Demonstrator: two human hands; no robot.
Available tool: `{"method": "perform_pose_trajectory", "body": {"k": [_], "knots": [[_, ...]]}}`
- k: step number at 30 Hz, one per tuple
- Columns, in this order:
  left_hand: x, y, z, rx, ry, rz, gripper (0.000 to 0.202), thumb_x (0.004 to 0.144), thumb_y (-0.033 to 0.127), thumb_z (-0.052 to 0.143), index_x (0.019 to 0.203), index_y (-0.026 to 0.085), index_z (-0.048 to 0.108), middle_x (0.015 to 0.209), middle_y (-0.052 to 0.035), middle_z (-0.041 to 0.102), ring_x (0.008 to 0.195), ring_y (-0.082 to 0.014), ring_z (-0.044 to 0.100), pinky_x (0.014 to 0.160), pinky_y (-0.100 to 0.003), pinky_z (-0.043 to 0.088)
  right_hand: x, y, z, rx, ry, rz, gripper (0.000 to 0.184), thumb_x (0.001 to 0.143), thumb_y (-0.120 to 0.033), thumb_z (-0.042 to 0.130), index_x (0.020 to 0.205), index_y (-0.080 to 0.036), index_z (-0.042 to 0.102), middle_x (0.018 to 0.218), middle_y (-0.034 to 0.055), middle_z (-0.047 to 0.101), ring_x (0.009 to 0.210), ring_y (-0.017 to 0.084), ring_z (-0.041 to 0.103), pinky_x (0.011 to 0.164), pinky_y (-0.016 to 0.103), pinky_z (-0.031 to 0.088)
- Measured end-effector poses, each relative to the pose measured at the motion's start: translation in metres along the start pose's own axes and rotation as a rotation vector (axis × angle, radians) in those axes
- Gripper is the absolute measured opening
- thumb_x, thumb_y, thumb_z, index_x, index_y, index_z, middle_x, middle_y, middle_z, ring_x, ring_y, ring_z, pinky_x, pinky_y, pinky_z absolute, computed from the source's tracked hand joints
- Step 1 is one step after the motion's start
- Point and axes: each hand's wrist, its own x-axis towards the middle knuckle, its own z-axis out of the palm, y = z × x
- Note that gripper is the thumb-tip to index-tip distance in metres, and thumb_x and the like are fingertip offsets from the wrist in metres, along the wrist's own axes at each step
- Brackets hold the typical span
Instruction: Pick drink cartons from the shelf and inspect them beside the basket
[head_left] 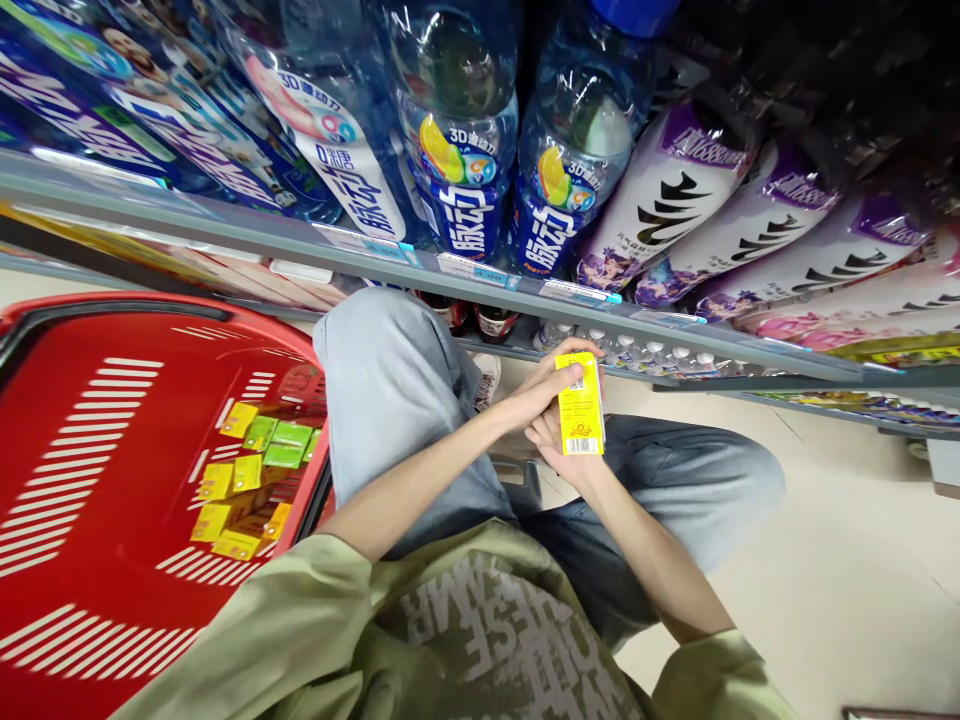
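Both hands hold a small yellow box (pixel 580 415) with printed text and a barcode, above the gap between my bent knees. My left hand (pixel 546 385) is closed on its upper part, the thumb lying flat across the printed face. From below and behind, my right hand (pixel 553 440) cups the lower part, its fingers curled and partly hidden by the box. To the left, a red shopping basket (pixel 60 380) contains several similar small boxes, some yellow (pixel 217 482) and some green (pixel 288 443).
A grey shelf edge (pixel 420 265) with price tags runs across in front. On it stand several blue drink bottles (pixel 469 150) and white-and-purple bottles (pixel 675 185). Smaller bottles (pixel 652 355) sit on a lower shelf. Pale floor tiles (pixel 847 560) show at right.
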Motion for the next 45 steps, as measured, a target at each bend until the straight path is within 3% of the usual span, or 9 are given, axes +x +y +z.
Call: {"method": "perform_pose_trajectory", "body": {"k": [7, 13, 20, 26, 32, 45], "knots": [[-0.001, -0.003, -0.001, -0.007, 0.01, -0.006, 0.063, 0.087, 0.068, 0.07, 0.13, 0.023, 0.062, 0.096, -0.0048, 0.068, 0.076, -0.0199, 0.07, 0.068, -0.029, 0.057, -0.002, -0.001, 0.003, -0.026, 0.034, -0.006, 0.047, 0.106, -0.029, 0.034, 0.059, -0.023, 0.031, 0.05, -0.0045, 0.023, 0.051, 0.016, 0.016, 0.054, 0.031, 0.028], [0.0, -0.006, -0.004, 0.001, 0.0, -0.003, 0.058, 0.091, 0.065, 0.068, 0.13, 0.023, 0.062, 0.094, -0.0045, 0.068, 0.076, -0.0196, 0.07, 0.067, -0.029, 0.056, -0.001, -0.003, 0.007, -0.045, 0.098, 0.008, 0.049, 0.106, -0.037, 0.033, 0.059, -0.024, 0.035, 0.051, -0.003, 0.029, 0.052, 0.017, 0.02, 0.054, 0.032, 0.029], [0.0, -0.007, -0.003, -0.027, 0.018, -0.018, 0.06, 0.089, 0.066, 0.07, 0.129, 0.022, 0.063, 0.091, -0.0044, 0.068, 0.075, -0.0197, 0.07, 0.066, -0.028, 0.056, -0.001, -0.003, 0.009, 0.003, 0.005, 0.014, 0.056, 0.108, -0.035, 0.023, 0.054, -0.023, 0.026, 0.049, -0.0041, 0.02, 0.05, 0.015, 0.011, 0.052, 0.031, 0.024], [0.001, -0.01, -0.006, -0.021, 0.015, 0.004, 0.061, 0.089, 0.066, 0.069, 0.129, 0.021, 0.062, 0.096, -0.0055, 0.069, 0.076, -0.0189, 0.07, 0.067, -0.028, 0.057, 0.0, -0.003, 0.009, 0.021, 0.032, 0.023, 0.055, 0.108, -0.038, 0.026, 0.055, -0.023, 0.025, 0.049, -0.0048, 0.02, 0.052, 0.016, 0.009, 0.052, 0.03, 0.025], [0.002, -0.013, -0.007, -0.019, 0.022, 0.013, 0.067, 0.09, 0.074, 0.064, 0.13, 0.021, 0.061, 0.095, -0.0062, 0.068, 0.075, -0.0191, 0.07, 0.065, -0.028, 0.057, -0.002, -0.004, 0.013, 0.023, 0.057, 0.026, 0.059, 0.111, -0.043, 0.013, 0.057, -0.024, 0.026, 0.05, -0.0046, 0.019, 0.052, 0.015, 0.012, 0.053, 0.031, 0.023], [0.003, -0.014, -0.008, -0.008, 0.013, 0.031, 0.067, 0.09, 0.075, 0.063, 0.129, 0.02, 0.062, 0.092, -0.0062, 0.069, 0.073, -0.019, 0.07, 0.063, -0.027, 0.055, 0.003, -0.001, 0.004, 0.006, 0.076, -0.011, 0.054, 0.109, -0.04, 0.029, 0.058, -0.023, 0.026, 0.05, -0.0058, 0.017, 0.052, 0.016, 0.01, 0.051, 0.029, 0.025]]}}
